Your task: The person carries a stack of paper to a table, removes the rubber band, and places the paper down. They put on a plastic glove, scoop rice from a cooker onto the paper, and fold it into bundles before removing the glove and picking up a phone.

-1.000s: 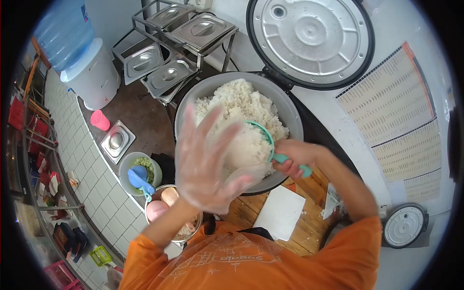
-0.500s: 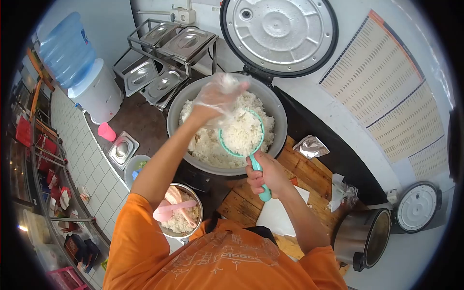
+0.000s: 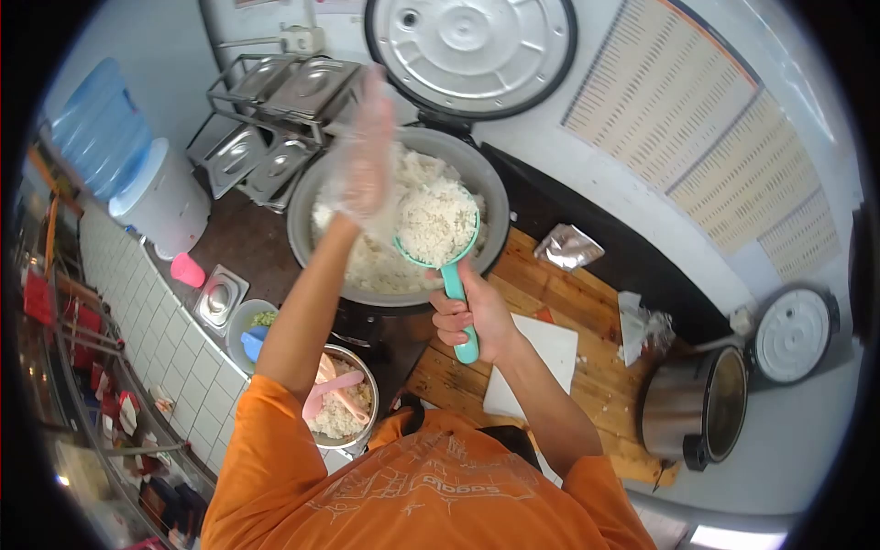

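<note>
My right hand (image 3: 477, 313) is wrapped round the handle of a teal scoop (image 3: 456, 284). Cooked white rice (image 3: 436, 220) is heaped in the scoop's bowl, above the right part of a large round rice cooker pot (image 3: 498, 206). More rice lies in that pot. My left hand (image 3: 368, 151), in a clear plastic glove, is raised over the pot's left side, beside the scoop and apart from it. Its fingers look stretched out, somewhat blurred, and no object shows in them.
Behind the pot stands its open lid (image 3: 472, 55). Lidded steel pans (image 3: 234, 159) are at the left. Nearer me is a smaller pot (image 3: 374, 423) with rice and pink utensils. At right are a white board (image 3: 550, 353), crumpled foil (image 3: 569, 247) and another cooker (image 3: 674, 417).
My left hand has moved off the rice in the scoop, left and upward, its fingers now straighter. My right hand still holds the filled scoop over the pot. The view has shifted.
</note>
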Demonstrator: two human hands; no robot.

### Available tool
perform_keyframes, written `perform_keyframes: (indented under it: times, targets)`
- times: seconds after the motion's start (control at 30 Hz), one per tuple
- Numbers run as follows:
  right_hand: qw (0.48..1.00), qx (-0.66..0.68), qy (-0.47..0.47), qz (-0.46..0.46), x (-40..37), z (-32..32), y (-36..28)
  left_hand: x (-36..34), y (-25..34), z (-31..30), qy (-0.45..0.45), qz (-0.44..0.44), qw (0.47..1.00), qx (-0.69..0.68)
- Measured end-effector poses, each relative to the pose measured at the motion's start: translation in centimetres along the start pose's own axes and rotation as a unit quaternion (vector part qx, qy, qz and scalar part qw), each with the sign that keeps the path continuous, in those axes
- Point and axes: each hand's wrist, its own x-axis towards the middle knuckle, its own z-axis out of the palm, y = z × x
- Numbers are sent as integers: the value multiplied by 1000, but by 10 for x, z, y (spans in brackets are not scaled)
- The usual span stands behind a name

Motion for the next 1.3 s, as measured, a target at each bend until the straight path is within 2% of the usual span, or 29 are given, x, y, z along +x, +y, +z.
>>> perform_keyframes:
  times: [0.07,0.17,0.2,0.23,0.27,0.3,0.33,0.37,0.4,0.43,0.47,0.5,0.53,0.57,0.6,0.63,0.67,0.73,0.77,0.8,0.83,0.9,0.97,1.03,1.07,1.13,1.17,1.23,1.3]
  targets:
    - [971,114,-210,-16,-12,-38,15,-25,21,-2,1,42,998,46]
    - [976,107,-184,-43,-64,-90,33,-109,52,16,6,72,992,108]
    - [990,126,-15,-67,-88,-96,39,-127,65,47,9,90,987,134]
    - [981,116,129,-91,-108,-103,44,-119,71,69,16,114,980,165]
    - [977,107,146,-109,-123,-134,59,-143,79,91,-107,-37,903,414]
    - [974,96,161,-126,-136,-178,81,-170,21,95,-197,7,947,252]
    - [972,116,149,-137,-149,-220,102,-197,-8,117,-249,-248,910,220]
    - [970,138,135,-149,-157,-255,123,-224,-57,135,-306,-340,851,257]
    - [970,144,136,-143,-160,-274,141,-270,-136,141,-342,-296,837,308]
    - [930,14,304,-205,-163,-290,154,-311,-197,148,-372,-255,818,358]
    - [846,-121,449,-261,-158,-308,159,-320,-220,158,-367,-261,816,362]
    - [850,-117,446,-256,-150,-327,163,-325,-238,168,-409,-216,732,501]
    - [709,-387,513,-291,-143,-344,170,-327,-247,179,-445,-164,624,622]
    - [500,-617,531,-294,-141,-361,181,-329,-254,185,-455,-171,615,621]
    - [477,-710,491,-165,-142,-384,197,-326,-254,191,-477,-216,569,634]
    - [490,-703,492,-155,-145,-386,197,-328,-254,194,-497,-257,519,646]
    - [508,-702,480,-136,-145,-384,196,-335,-254,194,-509,-262,509,643]
    - [516,-709,462,-133,-150,-380,178,-334,-263,197,-488,-244,510,665]
    - [540,-689,456,-161,-156,-374,173,-335,-262,199,-485,-243,510,667]
    - [562,-667,450,-190,-161,-373,168,-333,-261,201,-494,-249,495,670]
    - [560,-668,449,-197,-166,-374,160,-328,-262,203,-501,-254,479,675]
    - [588,-583,502,-251,-177,-373,159,-324,-263,199,-510,-262,491,656]
    - [570,-532,596,-192,-202,-399,167,-326,-259,192,-525,-269,500,634]
    - [574,-446,663,-178,-239,-425,166,-326,-262,190,-439,-194,597,643]
    - [571,-445,669,-172,-255,-440,163,-325,-265,202,-445,-193,598,638]
    - [424,-588,683,-89,-276,-458,164,-323,-269,237,-394,-155,719,551]
    - [421,-589,685,-79,-276,-459,167,-331,-285,244,-399,-159,722,543]
    - [425,-643,587,-248,-258,-448,164,-343,-319,252,-388,-59,730,560]
    - [611,-670,345,-243,-216,-443,172,-340,-334,247,-410,-97,751,509]
